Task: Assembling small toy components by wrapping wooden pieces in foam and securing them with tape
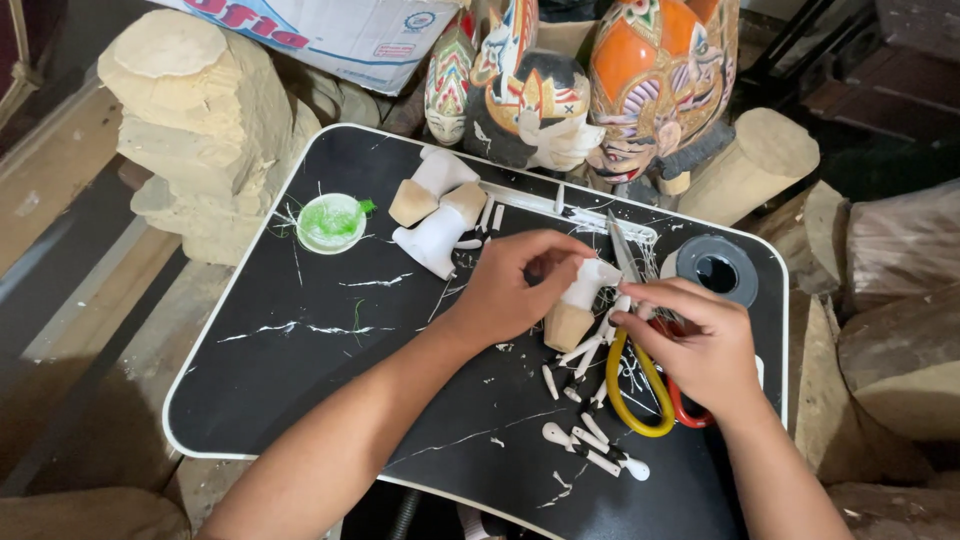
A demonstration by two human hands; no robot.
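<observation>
Head view, looking down on the black table [300, 400]. My left hand [515, 285] closes its fingers around a small white-primed wooden piece [578, 305], its bare wood base pointing toward 6 o'clock; I judge it is lifted just off the table so that the other hand can reach it. My right hand [705, 345], at 3 o'clock of the piece, has its fingers through the yellow and red handles of the scissors [645, 385] and gripped on them, blades aimed toward 12 o'clock beside the piece. White offcuts [590, 445] lie scattered at 6 o'clock of the hands. Two similar primed pieces [435, 215] rest at 11 o'clock, and a green-stained paint dish [330, 222] lies further out at 10 o'clock, apart from the work. Painted carved figures [600, 90] stand beyond the table's far edge, at 12 o'clock.
</observation>
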